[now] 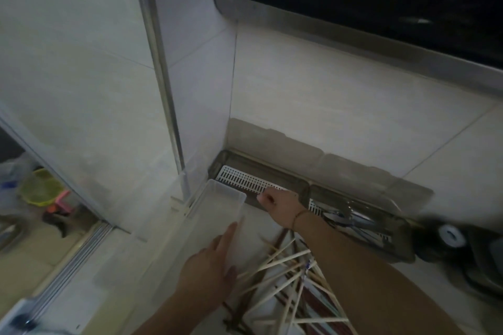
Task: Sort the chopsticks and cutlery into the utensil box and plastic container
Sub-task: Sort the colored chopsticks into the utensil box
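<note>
Looking down at the table [353, 144], I see my left hand [209, 266] lying with straight fingers along the side wall of the clear plastic container [226, 198], holding nothing; I judge it steadies the container so that it does not slide against the wall corner. My right hand [277, 207] reaches forward to the utensil box [313, 193], which stands along the tiled wall with its lid leaning open behind it. The fingers are curled at the near rim over the white slotted tray [245, 179], but the picture is dark, so I cannot tell if they pinch something or only touch the edge. The left compartment of the box looks empty, while the right one already holds some metal cutlery [351, 215]. The chopsticks [283, 264], pale ones and some dark ones, lie in a loose crossed pile on the table under my right forearm, just beside the container, so the sorting is mostly not yet done.
</note>
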`<state>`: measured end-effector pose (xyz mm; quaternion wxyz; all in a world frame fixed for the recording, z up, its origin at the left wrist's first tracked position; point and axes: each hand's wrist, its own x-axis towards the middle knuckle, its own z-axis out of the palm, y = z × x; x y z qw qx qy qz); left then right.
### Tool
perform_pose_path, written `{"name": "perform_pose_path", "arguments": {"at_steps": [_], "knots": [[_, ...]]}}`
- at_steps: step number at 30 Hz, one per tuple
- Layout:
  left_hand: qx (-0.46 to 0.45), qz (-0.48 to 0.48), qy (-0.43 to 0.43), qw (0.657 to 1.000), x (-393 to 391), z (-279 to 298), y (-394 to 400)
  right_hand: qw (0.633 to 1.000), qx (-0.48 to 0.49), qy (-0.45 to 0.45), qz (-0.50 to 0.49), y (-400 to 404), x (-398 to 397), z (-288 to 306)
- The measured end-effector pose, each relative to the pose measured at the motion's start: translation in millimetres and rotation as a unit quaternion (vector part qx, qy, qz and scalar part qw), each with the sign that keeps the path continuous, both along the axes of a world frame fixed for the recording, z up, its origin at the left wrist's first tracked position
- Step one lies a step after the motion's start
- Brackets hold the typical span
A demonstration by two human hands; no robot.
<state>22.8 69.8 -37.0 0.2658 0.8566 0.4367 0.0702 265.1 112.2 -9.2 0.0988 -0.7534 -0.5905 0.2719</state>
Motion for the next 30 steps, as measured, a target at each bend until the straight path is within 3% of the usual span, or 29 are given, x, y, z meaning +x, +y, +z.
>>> {"name": "perform_pose_path", "arguments": {"at_steps": [8, 11, 14, 17, 19, 23, 30], "knots": [[-0.010, 0.021, 0.005, 1.000, -1, 1, 0, 0.999, -0.012, 0.007, 0.031, -3, 6, -9], [-0.023, 0.030, 0.002, 0.999, -2, 2, -1, 0.995, 0.091, 0.032, -0.040, -24, 11, -1], [-0.027, 0.030, 0.003, 0.999, -2, 2, -3, 0.956, 0.243, 0.064, -0.149, -79, 17, 11], [-0.037, 0.031, 0.004, 0.999, -1, 2, -1, 0.939, 0.273, -0.003, -0.211, -164, 20, 11], [-0.036, 0.036, 0.020, 0.998, 1, 0, 0, 0.950, 0.242, -0.058, -0.187, -222, 12, 2], [-0.031, 0.046, 0.025, 0.998, 3, -5, 0, 0.974, 0.179, -0.086, -0.109, -302, -23, -25], [-0.043, 0.062, 0.000, 0.997, 1, -4, 2, 0.978, 0.178, -0.097, -0.043, -344, -66, -49]]}}
